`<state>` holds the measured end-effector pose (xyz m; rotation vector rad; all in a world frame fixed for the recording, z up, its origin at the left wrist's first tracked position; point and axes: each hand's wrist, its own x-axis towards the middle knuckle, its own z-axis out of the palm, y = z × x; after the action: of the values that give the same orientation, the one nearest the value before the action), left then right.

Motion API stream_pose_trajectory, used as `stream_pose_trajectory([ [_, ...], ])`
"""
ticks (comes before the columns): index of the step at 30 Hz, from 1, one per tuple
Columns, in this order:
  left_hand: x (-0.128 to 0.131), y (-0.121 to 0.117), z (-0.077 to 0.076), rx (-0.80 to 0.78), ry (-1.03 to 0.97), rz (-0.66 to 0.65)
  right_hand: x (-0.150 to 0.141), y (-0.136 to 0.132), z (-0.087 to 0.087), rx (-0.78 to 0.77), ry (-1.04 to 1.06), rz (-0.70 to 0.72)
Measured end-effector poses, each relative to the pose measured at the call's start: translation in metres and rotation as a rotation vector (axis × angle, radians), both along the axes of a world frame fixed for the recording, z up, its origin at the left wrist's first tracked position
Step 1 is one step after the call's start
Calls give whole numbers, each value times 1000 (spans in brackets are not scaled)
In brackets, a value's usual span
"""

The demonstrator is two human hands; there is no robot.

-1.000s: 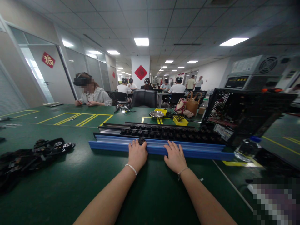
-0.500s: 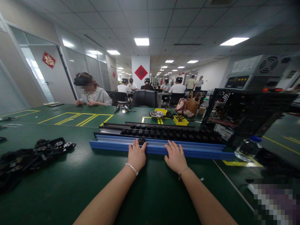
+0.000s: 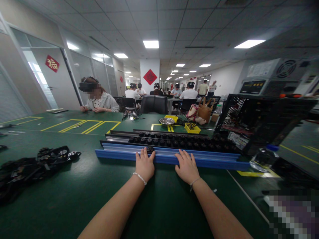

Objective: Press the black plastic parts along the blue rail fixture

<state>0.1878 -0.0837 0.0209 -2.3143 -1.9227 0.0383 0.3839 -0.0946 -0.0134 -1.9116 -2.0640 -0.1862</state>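
One heap of black parts (image 3: pixel 50 162) lies on the green table (image 3: pixel 164 212), well to the left of the left hand (image 3: pixel 145 166). Farther off than the heap, across the table from the left hand, sits a person in a pale jacket (image 3: pixel 109 102). Next comes the blue rail (image 3: pixel 211 161), running sideways under both hands, its left end reaching well past the left hand. The left hand lies over the rail with its fingers a little apart; a small black part (image 3: pixel 150 150) sits in the rail's channel right at those fingertips, though I cannot tell whether they pinch it. Just beyond the hands stretch rows of black parts (image 3: pixel 174 143), and behind these, ahead of the gap between the hands, a metal bowl (image 3: pixel 166 121). The right hand (image 3: pixel 186 168) rests on the rail with its fingers spread. Ahead of it is a yellow tray (image 3: pixel 192 128). To its right, beyond the rail, stands an open computer case (image 3: pixel 271 122), then, nearer, a blue-capped bottle (image 3: pixel 261 161) by the rail's right end.
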Motion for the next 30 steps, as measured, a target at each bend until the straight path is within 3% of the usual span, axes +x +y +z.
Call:
stream_pose_trajectory([
  [30, -9, 2, 5, -50, -18, 52, 0, -1, 2, -4, -4, -2],
])
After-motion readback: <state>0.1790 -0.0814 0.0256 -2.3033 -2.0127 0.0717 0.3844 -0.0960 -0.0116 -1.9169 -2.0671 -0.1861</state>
